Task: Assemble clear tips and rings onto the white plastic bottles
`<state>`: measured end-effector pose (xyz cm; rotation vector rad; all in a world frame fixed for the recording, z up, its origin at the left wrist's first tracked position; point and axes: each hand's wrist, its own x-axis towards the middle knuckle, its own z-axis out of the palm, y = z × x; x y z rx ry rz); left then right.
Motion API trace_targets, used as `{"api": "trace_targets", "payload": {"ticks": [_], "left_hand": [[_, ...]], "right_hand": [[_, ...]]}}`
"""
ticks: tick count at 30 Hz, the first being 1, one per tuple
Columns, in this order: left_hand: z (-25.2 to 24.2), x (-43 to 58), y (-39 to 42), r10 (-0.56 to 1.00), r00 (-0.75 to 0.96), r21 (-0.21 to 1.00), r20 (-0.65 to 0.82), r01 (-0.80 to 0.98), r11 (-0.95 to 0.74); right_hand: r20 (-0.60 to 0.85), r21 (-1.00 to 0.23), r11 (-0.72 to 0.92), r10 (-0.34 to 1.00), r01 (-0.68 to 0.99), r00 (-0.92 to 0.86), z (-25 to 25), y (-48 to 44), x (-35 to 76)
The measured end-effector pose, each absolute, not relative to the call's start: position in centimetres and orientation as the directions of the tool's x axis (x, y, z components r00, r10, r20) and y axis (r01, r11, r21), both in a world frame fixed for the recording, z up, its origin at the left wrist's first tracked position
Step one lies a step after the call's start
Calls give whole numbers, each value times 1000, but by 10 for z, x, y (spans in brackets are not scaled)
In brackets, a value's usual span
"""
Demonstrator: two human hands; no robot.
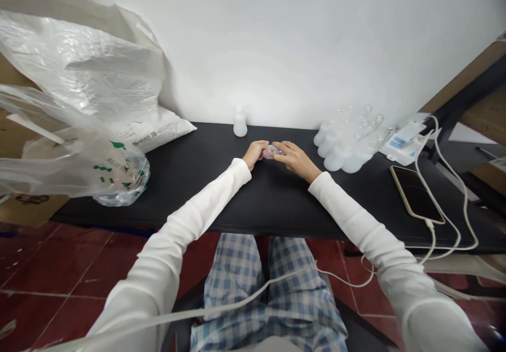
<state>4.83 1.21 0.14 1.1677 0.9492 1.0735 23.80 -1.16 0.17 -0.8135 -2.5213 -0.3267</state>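
Observation:
My left hand and my right hand meet over the middle of the black table. Both are closed on a small clear plastic bottle lying sideways between them. The left fingers curl round one end and the right fingers cover the other. One white bottle stands upright behind the hands, near the wall. A cluster of several clear bottles lies on its side just right of my right hand.
Large plastic bags with printed contents fill the table's left end. A phone lies face up at the right, plugged into a white cable. A white packet sits behind it. Red floor tiles show below.

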Motion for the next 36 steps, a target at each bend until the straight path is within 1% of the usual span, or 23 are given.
{"api": "trace_targets", "payload": {"ticks": [3,5,6,7,9,11,13,15,17,19,21,23,25,27,28,33,36], "left_hand": [[-2,44,16,963,267,990,-28,-126,64],[-6,43,17,966,258,992,14,-125,19],[-8,43,17,970,239,992,43,-127,-13],[-10,44,16,973,217,991,74,-128,-46],[-13,48,13,970,201,986,133,-131,-108],[-14,51,9,952,234,976,197,-142,-167],[-13,53,5,922,281,962,266,-144,-233],[-13,55,3,899,308,950,311,-131,-284],[-11,55,2,900,304,949,314,-118,-291],[-10,55,1,916,288,959,280,-122,-255],[-8,56,-1,933,271,968,236,-147,-202],[-6,57,-2,950,248,971,191,-187,-147],[-5,57,-2,968,210,972,136,-216,-89],[-4,55,0,982,168,975,87,-215,-50],[-4,54,2,986,153,978,71,-204,-39],[-5,45,15,987,154,990,46,-136,-25],[-9,42,22,984,173,995,47,-98,-30]], "right_hand": [[477,113,842,420,528,-772,1,-14,235],[499,88,855,406,511,-766,-1,-15,233],[524,53,856,414,514,-744,-2,-15,232],[556,2,849,439,529,-706,-3,-15,231],[618,-125,792,533,597,-577,-6,-15,229],[639,-246,671,655,700,-403,-8,-14,229],[615,-350,533,751,770,-241,-9,-13,229],[562,-471,447,816,760,-132,-9,-13,230],[514,-587,415,855,695,-76,-9,-13,230],[510,-634,421,858,649,-58,-9,-15,229],[567,-585,459,821,669,-67,-10,-16,227],[636,-448,512,759,733,-142,-9,-16,226],[661,-258,585,687,769,-300,-7,-16,227],[631,-93,673,610,733,-480,-4,-16,229],[609,-37,711,573,702,-548,-2,-16,231],[508,132,803,449,581,-735,0,-13,235],[443,173,846,390,504,-807,-1,-12,235]]}}
